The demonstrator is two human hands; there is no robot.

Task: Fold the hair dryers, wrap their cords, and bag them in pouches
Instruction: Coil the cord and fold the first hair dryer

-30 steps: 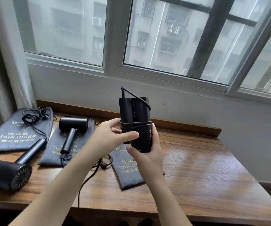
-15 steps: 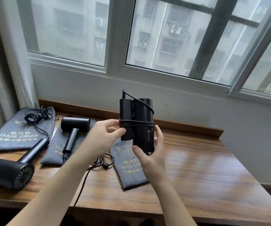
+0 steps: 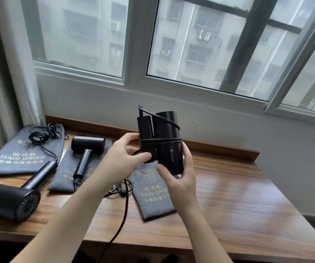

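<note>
A folded black hair dryer (image 3: 167, 141) is held upright above the wooden table (image 3: 228, 202), its cord (image 3: 162, 142) looped round the body a few times. My right hand (image 3: 179, 179) grips its lower end from below. My left hand (image 3: 122, 158) pinches the cord at the dryer's left side. The loose rest of the cord (image 3: 124, 209) hangs down past the table's front edge. A grey pouch (image 3: 153, 196) printed "HAIR DRIER" lies under my hands. Two unfolded dryers lie at left: one (image 3: 85, 149) on a second pouch (image 3: 65, 179), one (image 3: 10, 200) near the front edge.
A third grey pouch (image 3: 20, 154) lies at the far left with a coiled cord (image 3: 43, 132) on it. A raised wooden lip (image 3: 219, 149) runs along the table's back under the window. A curtain (image 3: 5, 73) hangs at left. Bare tabletop lies at right.
The dryer has stayed upright while my left hand carried the cord round it, adding another loop. My right hand shifted slightly lower on the body.
</note>
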